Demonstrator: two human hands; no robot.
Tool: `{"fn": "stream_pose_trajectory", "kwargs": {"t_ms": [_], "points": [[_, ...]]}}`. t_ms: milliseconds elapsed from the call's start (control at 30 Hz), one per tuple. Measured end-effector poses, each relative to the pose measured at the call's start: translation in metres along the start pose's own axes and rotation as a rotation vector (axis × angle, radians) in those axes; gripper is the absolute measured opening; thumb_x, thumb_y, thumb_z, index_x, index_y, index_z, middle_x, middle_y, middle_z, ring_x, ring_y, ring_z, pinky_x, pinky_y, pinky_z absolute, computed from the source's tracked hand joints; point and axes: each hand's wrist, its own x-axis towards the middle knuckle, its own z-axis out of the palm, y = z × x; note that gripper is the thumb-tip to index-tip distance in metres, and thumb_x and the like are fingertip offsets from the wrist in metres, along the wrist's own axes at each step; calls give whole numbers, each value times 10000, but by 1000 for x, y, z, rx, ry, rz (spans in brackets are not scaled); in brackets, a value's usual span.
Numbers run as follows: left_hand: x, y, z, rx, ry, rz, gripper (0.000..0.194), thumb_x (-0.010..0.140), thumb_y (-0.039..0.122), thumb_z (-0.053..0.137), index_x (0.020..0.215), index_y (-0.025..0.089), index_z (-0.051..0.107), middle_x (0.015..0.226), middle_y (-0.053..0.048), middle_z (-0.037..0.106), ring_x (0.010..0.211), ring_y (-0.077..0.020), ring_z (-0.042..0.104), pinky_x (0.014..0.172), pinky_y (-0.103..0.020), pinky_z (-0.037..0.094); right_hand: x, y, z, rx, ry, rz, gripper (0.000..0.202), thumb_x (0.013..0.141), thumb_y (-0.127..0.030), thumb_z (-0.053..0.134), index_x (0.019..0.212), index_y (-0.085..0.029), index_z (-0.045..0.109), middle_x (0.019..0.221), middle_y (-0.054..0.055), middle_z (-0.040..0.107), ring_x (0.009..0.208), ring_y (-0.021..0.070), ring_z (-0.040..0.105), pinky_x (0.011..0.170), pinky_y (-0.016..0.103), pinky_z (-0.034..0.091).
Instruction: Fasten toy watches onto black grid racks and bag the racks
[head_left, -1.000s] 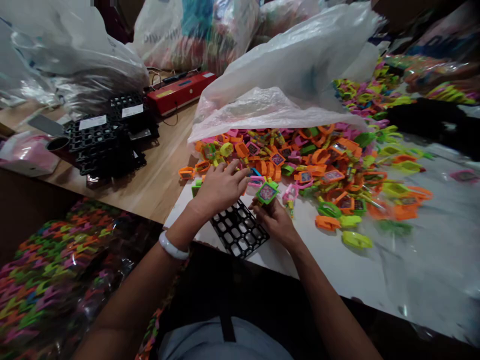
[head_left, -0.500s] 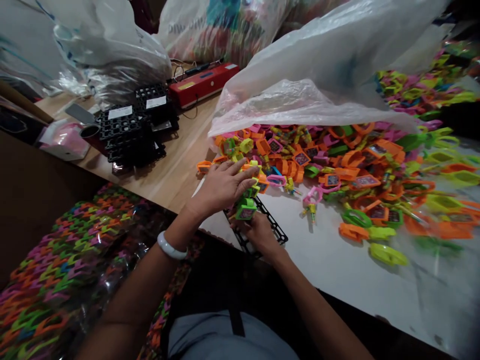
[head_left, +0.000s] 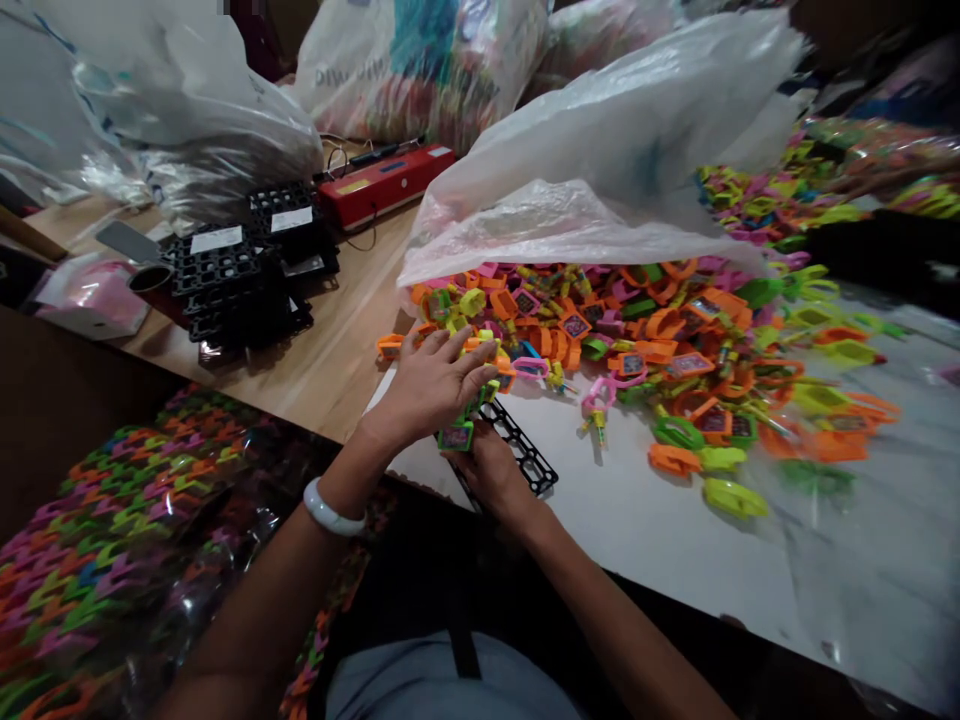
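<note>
A black grid tray lies at the table's near edge, with several plastic toy pieces at its left end. My left hand is spread over these pieces, palm down and fingers apart. Below it, my right hand is closed beside a green toy piece at the tray's left part; its fingertips are hidden, so what it grips cannot be made out. Just beyond both hands spreads a pile of orange, green, pink and yellow toy pieces.
Stacked black trays stand at the left, near a red device. A clear plastic bag covers the back of the pile. Bagged colourful pieces lie below the table at the left.
The whole view has shifted, so the table's things appear further left. The green piece by my right hand has tilted and moved slightly left. My left hand stays spread over the tray's end.
</note>
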Motion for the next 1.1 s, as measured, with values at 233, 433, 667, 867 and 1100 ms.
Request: {"fn": "stream_pose_trajectory", "kwargs": {"t_ms": [233,433,667,867,1100], "points": [[0,-1,2,6,36,3,492,1041,502,243,1481,389,432,1583,-11,417,1417,-289,410,1179,-550,253,17,35,-60,-182,391,229,218,865,-122,457,990,-200,618,1011,96,639,960,243,611,858,387,506],[2,0,-2,9,-18,2,504,1044,499,220,1500,384,398,1596,-23,395,1421,-293,401,1166,-558,262,28,67,-91,-402,346,484,76,830,-204,543,883,-182,592,996,128,598,853,258,594,745,394,489],[0,0,2,1,35,5,507,1041,498,229,1487,367,432,1586,-30,409,1410,-312,415,1159,-556,273,3,21,-64,618,39,489,297,751,-397,665,974,-227,565,750,-8,656,622,178,636,590,314,543],[0,0,2,20,35,8,515,1040,499,210,1493,370,419,1589,-27,403,1414,-314,410,1145,-571,285,4,-2,-26,767,57,498,292,717,-457,743,819,-229,593,610,-12,687,534,193,653,571,329,571],[0,-1,4,18,54,6,516,1040,494,213,1491,364,429,1582,-30,417,1411,-315,414,1159,-558,264,-1,1,-23,552,83,468,228,791,-440,668,820,-225,597,632,10,696,551,202,650,563,313,529]]}}
